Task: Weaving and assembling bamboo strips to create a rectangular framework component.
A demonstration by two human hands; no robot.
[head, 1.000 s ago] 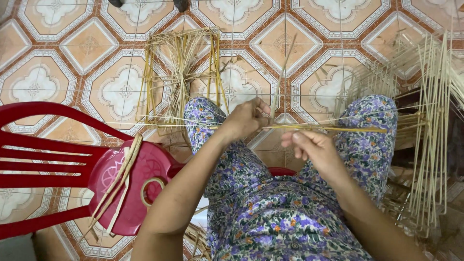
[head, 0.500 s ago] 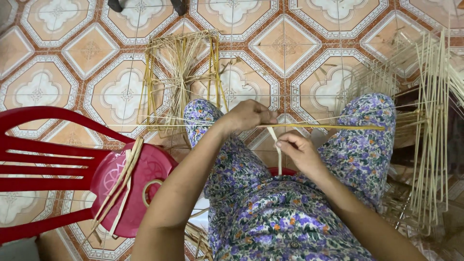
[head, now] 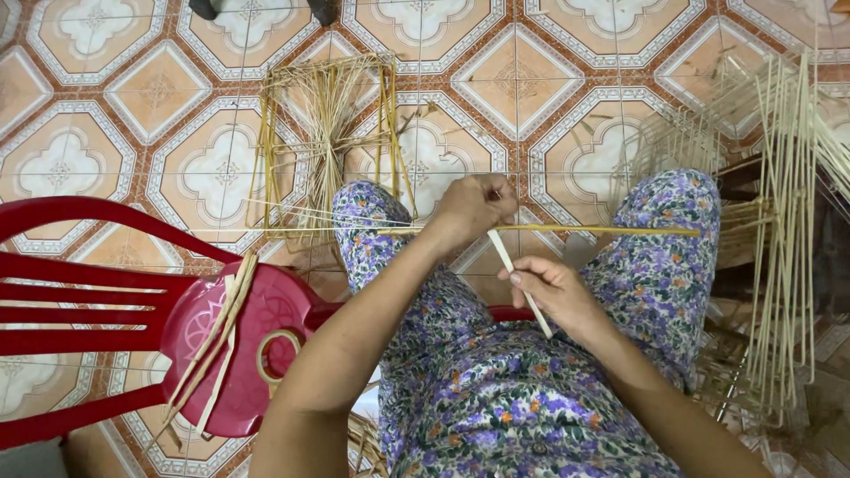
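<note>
Strip drawn down from the rod

Strip (head: pixel 518 276), pale and flat, now runs on a slant from the left hand (head: pixel 469 211) down to the right hand (head: pixel 553 296). A second ago both hands sat close together at the rod (head: pixel 602 229), and the strip barely showed; half a second ago the right hand had begun to drop. It has now pulled well clear of the rod, toward the lap, so the strip looks taut between the two hands, which I judge to be a binding being tightened at that spot.

Left hand is closed over the rod where the strip meets it, fingers curled round both. Right hand pinches the strip near its lower end, thumb and fingers shut on it, a short tail poking out below. The rod lies level across both knees, over the flowered trousers (head: pixel 655 265).

Around: a half-made cane frame (head: pixel 328 133) lies on the tiled floor (head: pixel 106 106) just beyond the left knee. A taller rack of pale canes (head: pixel 784 230) stands at the right, near the right knee. To the left, a red chair (head: pixel 88 301) holds loose strips (head: pixel 212 341) and a small ring (head: pixel 279 354) on its seat. Nothing lies between the hands; the rod's right end reaches close to the rack
</note>
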